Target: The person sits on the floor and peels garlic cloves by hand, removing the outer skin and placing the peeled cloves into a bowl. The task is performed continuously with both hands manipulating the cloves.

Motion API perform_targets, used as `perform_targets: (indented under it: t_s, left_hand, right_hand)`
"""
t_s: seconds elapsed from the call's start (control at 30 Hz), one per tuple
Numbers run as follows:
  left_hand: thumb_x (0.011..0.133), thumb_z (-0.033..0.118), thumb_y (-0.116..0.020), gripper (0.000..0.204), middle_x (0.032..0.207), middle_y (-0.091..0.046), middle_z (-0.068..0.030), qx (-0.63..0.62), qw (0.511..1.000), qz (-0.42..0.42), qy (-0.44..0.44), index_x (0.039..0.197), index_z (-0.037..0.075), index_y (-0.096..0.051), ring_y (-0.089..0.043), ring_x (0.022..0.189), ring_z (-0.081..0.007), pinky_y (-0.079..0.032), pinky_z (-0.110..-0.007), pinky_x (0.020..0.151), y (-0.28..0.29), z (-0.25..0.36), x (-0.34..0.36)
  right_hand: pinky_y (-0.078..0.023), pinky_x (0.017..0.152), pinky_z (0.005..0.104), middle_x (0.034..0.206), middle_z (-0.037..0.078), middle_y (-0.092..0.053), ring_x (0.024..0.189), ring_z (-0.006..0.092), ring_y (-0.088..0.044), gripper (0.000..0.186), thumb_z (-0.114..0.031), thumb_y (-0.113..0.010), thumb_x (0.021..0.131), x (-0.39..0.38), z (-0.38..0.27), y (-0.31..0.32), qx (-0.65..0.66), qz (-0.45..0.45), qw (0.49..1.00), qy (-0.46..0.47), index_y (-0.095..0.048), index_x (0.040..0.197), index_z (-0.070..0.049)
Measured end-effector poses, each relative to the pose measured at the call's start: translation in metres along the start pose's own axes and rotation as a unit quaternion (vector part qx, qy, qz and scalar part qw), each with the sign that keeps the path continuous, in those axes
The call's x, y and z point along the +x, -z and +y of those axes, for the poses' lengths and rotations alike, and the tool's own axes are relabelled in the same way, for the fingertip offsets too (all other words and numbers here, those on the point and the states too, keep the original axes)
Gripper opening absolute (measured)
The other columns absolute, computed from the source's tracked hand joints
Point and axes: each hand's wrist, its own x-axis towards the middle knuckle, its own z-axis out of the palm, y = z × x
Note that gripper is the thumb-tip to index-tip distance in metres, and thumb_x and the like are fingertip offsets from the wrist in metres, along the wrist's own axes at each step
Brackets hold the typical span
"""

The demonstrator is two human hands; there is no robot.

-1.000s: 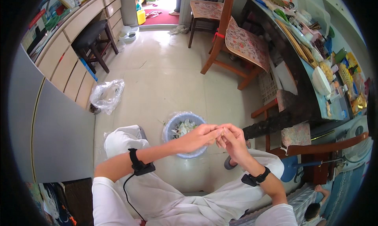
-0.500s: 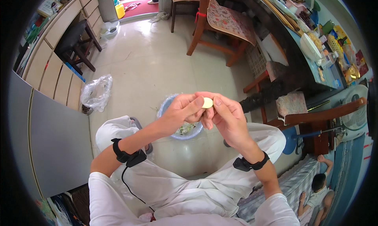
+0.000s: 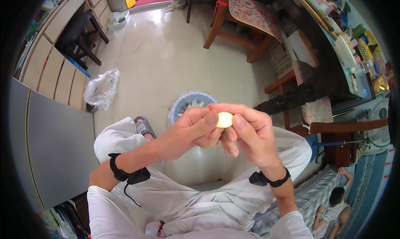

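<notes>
Between my two hands is a small, smooth, pale yellow oval piece point(image 3: 225, 120), like a peeled clove or a slice; its kind I cannot make out. My left hand point(image 3: 192, 130) pinches its left end, thumb on top. On the other end, the thumb and fingers of my right hand point(image 3: 255, 132) are closed. The fingertips of both hands meet beneath it. Below and just beyond the hands stands a blue round bin point(image 3: 178, 101) lined with clear plastic, with pale and green scraps inside. The hands cover its near part.
A crumpled clear plastic bag point(image 3: 102, 89) lies on the tiled floor to the left, near grey and beige cabinets point(image 3: 58, 130). A dark stool point(image 3: 83, 35) stands farther off. Wooden chairs point(image 3: 254, 14) and a cluttered table point(image 3: 333, 60) are at right. A person point(image 3: 333, 210) lies at lower right.
My hands, still closed on the pale piece, have come slightly nearer and to the right. The view has shifted, so the bin's far rim shows more beyond them.
</notes>
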Motion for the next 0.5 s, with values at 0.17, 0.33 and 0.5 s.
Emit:
perform_targets:
  t_s: [0.17,0.33,0.5]
  left_hand:
    - [0.109,0.049,-0.044,0.048,0.076,-0.048,0.0058,0.002,1.0,0.011,-0.029,0.096,0.006,-0.059,-0.035,0.061,-0.0042,-0.03,-0.022,0.057,-0.001,-0.008,0.006]
    - [0.109,0.048,-0.045,0.046,0.076,-0.047,0.005,-0.017,1.0,0.008,0.003,0.092,0.008,-0.056,-0.034,0.06,-0.0044,-0.027,-0.023,0.055,-0.004,-0.005,0.009]
    - [0.109,0.047,-0.046,0.043,0.073,-0.042,0.0065,-0.029,1.0,0.001,-0.005,0.09,0.009,-0.054,-0.03,0.06,-0.0052,-0.024,-0.024,0.055,0.006,-0.011,0.011]
  right_hand:
    - [-0.047,0.06,0.0223,0.09,0.006,-0.065,0.065,0.0079,-0.058,0.028,-0.006,-0.052,0.107,0.003,0.004,0.005,-0.048,0.041,0.995,0.076,-0.065,0.129,0.003]
    - [-0.05,0.063,0.0234,0.094,0.008,-0.065,0.068,0.011,-0.061,0.022,0.004,-0.073,0.089,0.004,0.009,0.015,-0.232,0.115,0.94,0.222,-0.075,0.11,0.0]
    - [-0.054,0.067,0.0252,0.101,0.012,-0.068,0.075,0.0166,-0.067,0.033,0.002,-0.086,0.074,0.013,0.006,0.029,-0.326,0.089,0.888,0.311,-0.077,0.105,0.0]
